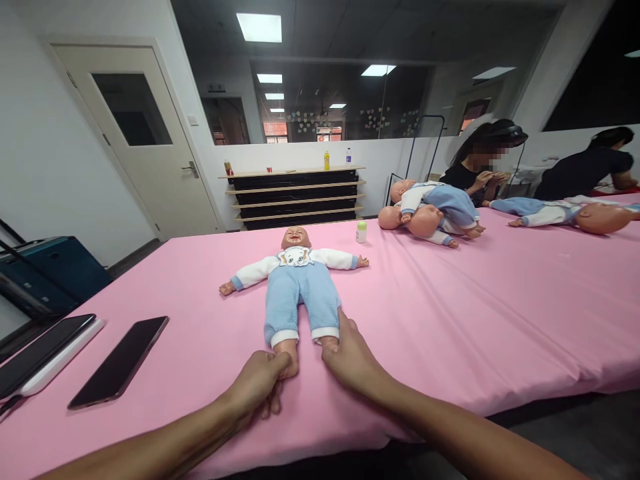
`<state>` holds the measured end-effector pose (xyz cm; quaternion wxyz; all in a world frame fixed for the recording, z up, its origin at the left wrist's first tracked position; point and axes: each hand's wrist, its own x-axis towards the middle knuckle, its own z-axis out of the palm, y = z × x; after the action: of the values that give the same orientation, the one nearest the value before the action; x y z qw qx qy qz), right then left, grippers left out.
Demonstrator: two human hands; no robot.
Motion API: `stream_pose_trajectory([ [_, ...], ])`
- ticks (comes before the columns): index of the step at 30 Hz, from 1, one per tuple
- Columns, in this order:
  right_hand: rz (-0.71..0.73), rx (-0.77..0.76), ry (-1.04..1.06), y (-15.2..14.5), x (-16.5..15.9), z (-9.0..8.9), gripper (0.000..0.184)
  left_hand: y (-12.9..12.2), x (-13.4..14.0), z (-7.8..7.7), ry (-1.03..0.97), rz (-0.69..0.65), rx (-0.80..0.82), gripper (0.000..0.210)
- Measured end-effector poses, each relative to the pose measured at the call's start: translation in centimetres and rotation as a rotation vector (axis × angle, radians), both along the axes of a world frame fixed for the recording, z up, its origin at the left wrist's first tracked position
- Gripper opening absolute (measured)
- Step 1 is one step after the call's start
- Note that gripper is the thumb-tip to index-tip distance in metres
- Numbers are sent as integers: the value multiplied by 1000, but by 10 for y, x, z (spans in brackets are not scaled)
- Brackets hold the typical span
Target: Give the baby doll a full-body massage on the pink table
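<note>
A baby doll (300, 293) in blue trousers and a white top with an animal-face bib lies on its back on the pink-covered table (200, 373). Its head points away from me and its arms are spread wide. My left hand (259, 380) is closed around the doll's foot on the left, thumb on top. Around the other foot and ankle my right hand (354, 353) is closed, with the index finger stretched along the trouser leg. Both of the doll's legs lie straight toward me, slightly apart.
A small green-capped bottle (361, 232) stands beyond the doll. More dolls are piled (435, 207) at the back right, and another doll (575, 212) lies farther right. Phones (120, 363) rest at left. Two people (483, 163) sit across the table's far side.
</note>
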<state>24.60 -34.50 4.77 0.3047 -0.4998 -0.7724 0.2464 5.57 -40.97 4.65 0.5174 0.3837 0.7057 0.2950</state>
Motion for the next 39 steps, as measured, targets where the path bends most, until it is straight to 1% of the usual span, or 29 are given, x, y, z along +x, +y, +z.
stream_pose_trajectory([
  [3,-17,27,-90,-3,0,-6,82,6,-7,5,127,-63,-38,31],
  [5,-26,106,-149,-6,2,-6,80,10,-10,8,171,-71,-32,28],
  [7,-34,201,-199,-9,3,-5,71,12,-13,8,199,-81,-18,26],
  [9,-32,267,-252,-12,4,-4,58,13,-15,8,238,-108,-34,24],
  [11,-17,294,-313,-14,4,-4,43,13,-17,7,287,-136,-68,23],
  [13,0,307,-360,-16,3,-5,32,13,-18,8,313,-149,-88,22],
  [15,20,326,-386,-18,2,-6,28,13,-19,10,305,-144,-82,21],
  [17,46,346,-392,-18,2,-6,28,12,-19,12,277,-138,-71,21],
  [21,103,318,-365,-13,3,-4,34,9,-20,10,278,-141,-75,23],
  [26,110,248,-348,-9,6,2,25,3,-27,5,262,-190,-64,25],
  [28,129,219,-331,-11,10,5,23,-1,-30,11,268,-234,-106,29],
  [29,140,205,-319,-12,13,7,23,-2,-32,17,270,-262,-135,32],
  [31,141,190,-287,-12,18,15,26,-2,-36,34,296,-307,-157,42],
  [32,135,194,-266,-9,19,20,28,1,-37,43,343,-319,-120,46],
  [33,131,208,-241,-3,18,26,30,8,-39,53,417,-324,-39,49],
  [35,151,274,-189,17,10,38,34,30,-43,68,621,-325,218,49],
  [36,179,320,-171,31,3,42,38,46,-44,71,729,-326,369,47],
  [37,213,364,-163,47,-6,45,43,64,-44,71,824,-323,514,46],
  [38,240,396,-171,63,-17,46,48,84,-44,66,904,-312,643,48],
  [39,257,400,-194,79,-28,44,53,103,-44,59,965,-311,737,52],
])
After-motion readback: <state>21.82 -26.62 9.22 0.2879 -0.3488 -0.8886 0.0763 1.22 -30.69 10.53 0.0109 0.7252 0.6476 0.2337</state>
